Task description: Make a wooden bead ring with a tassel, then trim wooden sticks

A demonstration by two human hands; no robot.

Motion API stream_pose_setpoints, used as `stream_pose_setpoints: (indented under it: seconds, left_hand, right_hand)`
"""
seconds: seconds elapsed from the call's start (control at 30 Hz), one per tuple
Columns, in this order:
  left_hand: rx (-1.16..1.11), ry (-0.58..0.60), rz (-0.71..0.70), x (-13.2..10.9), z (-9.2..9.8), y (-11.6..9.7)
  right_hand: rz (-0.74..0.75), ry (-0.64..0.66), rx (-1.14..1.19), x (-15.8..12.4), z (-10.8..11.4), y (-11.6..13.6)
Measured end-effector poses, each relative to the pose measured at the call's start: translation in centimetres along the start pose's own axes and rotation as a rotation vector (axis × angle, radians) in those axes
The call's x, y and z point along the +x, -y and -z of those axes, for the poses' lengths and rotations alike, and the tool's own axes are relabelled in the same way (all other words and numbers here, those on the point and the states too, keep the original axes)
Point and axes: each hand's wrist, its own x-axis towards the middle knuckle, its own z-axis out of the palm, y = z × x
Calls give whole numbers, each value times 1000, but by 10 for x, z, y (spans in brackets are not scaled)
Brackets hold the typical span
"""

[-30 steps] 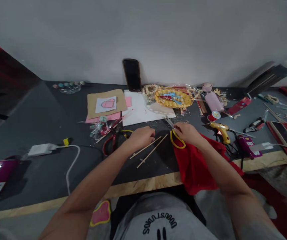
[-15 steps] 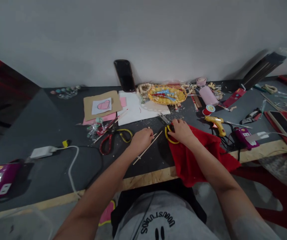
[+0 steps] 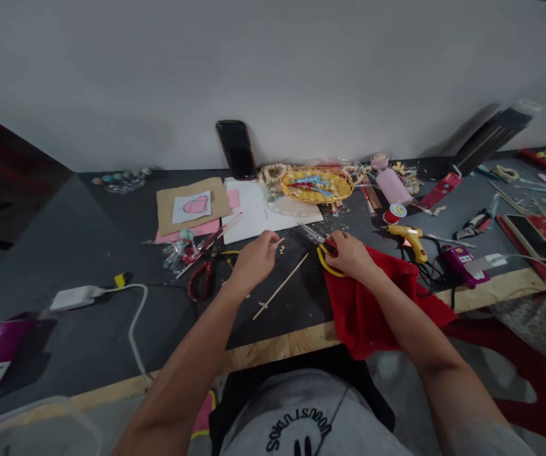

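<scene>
My left hand (image 3: 256,261) is closed in a pinch, and the pale end of a thin wooden stick (image 3: 280,241) pokes out past its fingertips; most of that stick is hidden. My right hand (image 3: 349,254) grips the yellow-and-black handles of a pair of scissors (image 3: 311,233), whose blades point away to the upper left. Under the right wrist a red cloth (image 3: 361,316) drapes over the table edge. Between the hands another thin wooden stick (image 3: 281,286) lies slantwise on the dark table, with small pale bits scattered near the left fingertips.
Red-and-yellow-handled scissors (image 3: 201,282) lie left of my left hand. Behind are white paper (image 3: 249,221), a yellow basket (image 3: 292,195) and a leaning phone (image 3: 236,149). A yellow glue gun (image 3: 410,240), red thread spool (image 3: 395,213) and purple power strip (image 3: 465,266) stand right.
My left hand has moved up and a little left, away from the stick lying on the table. The right hand and scissors have shifted only slightly.
</scene>
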Motion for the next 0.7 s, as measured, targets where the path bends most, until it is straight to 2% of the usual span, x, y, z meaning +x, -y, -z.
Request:
stream_pose_setpoints:
  seconds: [0.07,0.2,0.33,0.4,0.57,0.7]
  left_hand:
    - [-62,-37,-19,0,1,5]
    - [-156,-132,-24,0,0,12]
    - [-174,-176,-13,0,0,11]
    - [-180,-188,-23,0,0,11]
    - [-254,-222,-32,-1,-2,15]
    - [-328,-248,-21,-2,-2,16]
  right_hand:
    - [-37,-71,177,2,-1,-9]
    - [-90,-212,697,10,-1,-23]
    - [-217,-265,1099,13,1,-26]
    - [-231,-252,1185,12,2,-24]
    - [-154,-162,1264,6,3,-21]
    - [-192,-85,1263,9,14,-17]
